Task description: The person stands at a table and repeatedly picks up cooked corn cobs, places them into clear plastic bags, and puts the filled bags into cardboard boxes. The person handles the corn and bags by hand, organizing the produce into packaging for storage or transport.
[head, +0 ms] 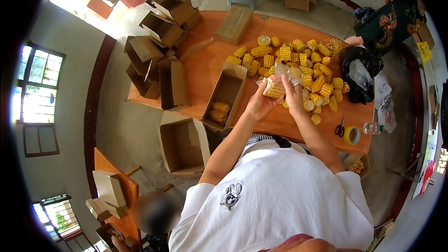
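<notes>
My left hand (259,103) holds a piece of yellow corn cob (274,89) inside a clear plastic bag (284,73). The bag's upper part is pinched between the thumb and fingers of my right hand (293,94). Behind and right of my hands, a pile of cut corn cobs (317,83) lies on the orange wooden table (199,54). Left of my hands stands an open long cardboard box (238,77) with several wrapped corn pieces (218,112) at its near end.
Scissors (340,128), yellow tape roll (351,135) and a clear bottle (373,128) lie at the right. Beyond is a black plastic bag (360,73) near another person (390,24). Open cardboard boxes (140,56) crowd the left end; a closed box (234,24) lies at the far edge.
</notes>
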Motion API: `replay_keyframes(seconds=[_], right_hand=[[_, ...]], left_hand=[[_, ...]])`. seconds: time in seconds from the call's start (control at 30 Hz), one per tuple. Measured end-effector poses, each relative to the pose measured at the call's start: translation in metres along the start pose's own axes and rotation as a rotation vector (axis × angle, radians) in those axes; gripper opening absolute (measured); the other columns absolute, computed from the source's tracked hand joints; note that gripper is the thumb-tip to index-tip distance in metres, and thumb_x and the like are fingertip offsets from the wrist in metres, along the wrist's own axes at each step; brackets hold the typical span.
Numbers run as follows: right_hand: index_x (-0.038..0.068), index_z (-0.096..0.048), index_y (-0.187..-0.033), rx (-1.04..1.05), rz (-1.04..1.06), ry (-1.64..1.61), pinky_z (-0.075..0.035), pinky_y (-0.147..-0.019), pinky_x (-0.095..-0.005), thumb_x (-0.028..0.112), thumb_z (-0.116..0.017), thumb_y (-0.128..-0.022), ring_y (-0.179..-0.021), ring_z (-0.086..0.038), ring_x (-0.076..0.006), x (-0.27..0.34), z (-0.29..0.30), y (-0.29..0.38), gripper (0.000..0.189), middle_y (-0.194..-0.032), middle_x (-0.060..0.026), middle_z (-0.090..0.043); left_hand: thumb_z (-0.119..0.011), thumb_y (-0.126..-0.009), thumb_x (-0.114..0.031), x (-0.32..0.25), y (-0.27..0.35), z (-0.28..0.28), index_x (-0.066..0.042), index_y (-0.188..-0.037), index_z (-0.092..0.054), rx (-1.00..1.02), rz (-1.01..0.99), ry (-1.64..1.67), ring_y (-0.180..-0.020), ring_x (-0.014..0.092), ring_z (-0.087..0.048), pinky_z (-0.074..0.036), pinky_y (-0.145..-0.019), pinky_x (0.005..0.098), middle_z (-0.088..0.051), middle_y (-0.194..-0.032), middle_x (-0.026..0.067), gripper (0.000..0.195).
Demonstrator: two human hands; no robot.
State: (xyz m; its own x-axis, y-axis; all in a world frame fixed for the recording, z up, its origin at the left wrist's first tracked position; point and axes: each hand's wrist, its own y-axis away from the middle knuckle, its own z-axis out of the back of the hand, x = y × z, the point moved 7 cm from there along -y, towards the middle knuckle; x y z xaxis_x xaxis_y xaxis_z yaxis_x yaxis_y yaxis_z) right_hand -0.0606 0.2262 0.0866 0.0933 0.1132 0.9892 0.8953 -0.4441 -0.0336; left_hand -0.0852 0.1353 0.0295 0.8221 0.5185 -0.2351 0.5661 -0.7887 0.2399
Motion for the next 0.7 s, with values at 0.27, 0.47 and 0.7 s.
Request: replay_keyframes(seconds=[0.27, 0.47, 0.7], right_hand=[[0.003, -0.053, -0.075, 0.066, 0.128, -0.111, -0.044, -0.065, -0.0259, 0.028, -0.039, -0.1, -0.068, -0.054, -0.0127, 0.004, -0.017, 0.002, 0.037, -0.071, -0.0029, -0.056], [0.013, -0.033, -0.065, -0.024, -0.013, -0.384, -0.024, -0.046, -0.022, 0.036, -0.039, -0.099, -0.049, -0.026, -0.0064, -0.012, -0.019, -0.005, 0.041, -0.055, 0.0047, -0.026], [0.014, -0.033, -0.066, -0.038, -0.014, -0.433, -0.018, -0.042, -0.0232, 0.037, -0.038, -0.099, -0.045, -0.017, -0.0069, 0.012, -0.02, -0.018, 0.041, -0.051, 0.0056, -0.023]], left_hand=[[-0.051, -0.094, -0.038, 0.016, 0.01, 0.024, -0.014, -0.123, -0.045, -0.035, 0.028, 0.018, -0.108, 0.017, -0.053, -0.05, -0.087, 0.033, -0.053, -0.119, 0.0033, 0.039], [-0.046, -0.094, -0.043, 0.026, 0.009, 0.029, -0.012, -0.125, -0.044, -0.029, 0.033, 0.056, -0.11, 0.018, -0.053, -0.048, -0.091, 0.0343, -0.052, -0.122, 0.0051, 0.044], [-0.049, -0.094, -0.04, 0.021, 0.006, 0.044, -0.009, -0.12, -0.046, -0.099, -0.011, 0.094, -0.103, 0.019, -0.055, -0.051, -0.081, 0.0329, -0.056, -0.115, 0.008, 0.041]])
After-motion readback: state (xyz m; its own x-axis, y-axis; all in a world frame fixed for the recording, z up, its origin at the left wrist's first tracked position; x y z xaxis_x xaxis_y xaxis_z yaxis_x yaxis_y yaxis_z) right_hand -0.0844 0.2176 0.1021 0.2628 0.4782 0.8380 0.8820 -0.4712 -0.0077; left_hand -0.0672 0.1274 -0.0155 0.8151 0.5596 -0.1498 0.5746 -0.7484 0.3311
